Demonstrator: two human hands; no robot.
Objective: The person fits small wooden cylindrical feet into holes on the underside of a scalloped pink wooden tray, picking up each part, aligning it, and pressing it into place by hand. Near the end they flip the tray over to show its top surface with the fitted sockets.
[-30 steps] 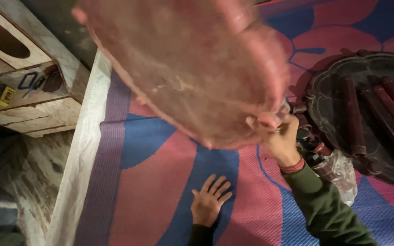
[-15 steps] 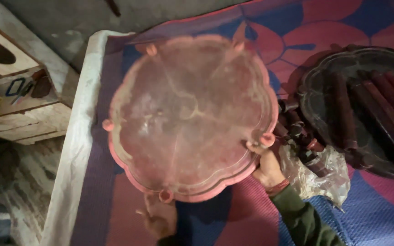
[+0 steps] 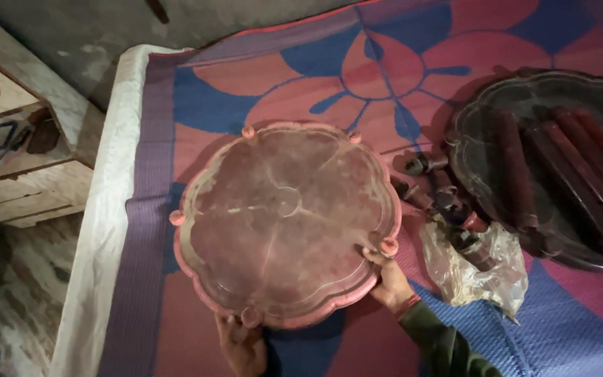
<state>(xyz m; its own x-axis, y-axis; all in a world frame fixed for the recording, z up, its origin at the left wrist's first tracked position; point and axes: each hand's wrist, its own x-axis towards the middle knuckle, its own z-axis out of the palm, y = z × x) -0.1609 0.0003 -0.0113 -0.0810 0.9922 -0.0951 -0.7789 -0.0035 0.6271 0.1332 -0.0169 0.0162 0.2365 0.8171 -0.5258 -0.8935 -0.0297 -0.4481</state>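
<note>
A round pink scalloped tray [image 3: 284, 223] with small knobs on its rim lies almost flat over the patterned mat [image 3: 357, 70]. My right hand [image 3: 387, 279] grips its lower right edge beside a knob. My left hand [image 3: 242, 342] holds the near rim from below, next to another knob; most of its fingers are hidden under the tray.
A dark scalloped tray [image 3: 483, 119] holding several dark red rods stands at the right. Small dark pieces [image 3: 441, 199] and a clear plastic bag [image 3: 483, 269] lie between the two trays. A wooden crate [image 3: 15, 146] sits left of the mat's white edge [image 3: 102, 223].
The pink tray has come down from a tilted position near the camera to lying low over the mat. My left hand has moved from flat on the mat to the tray's near rim.
</note>
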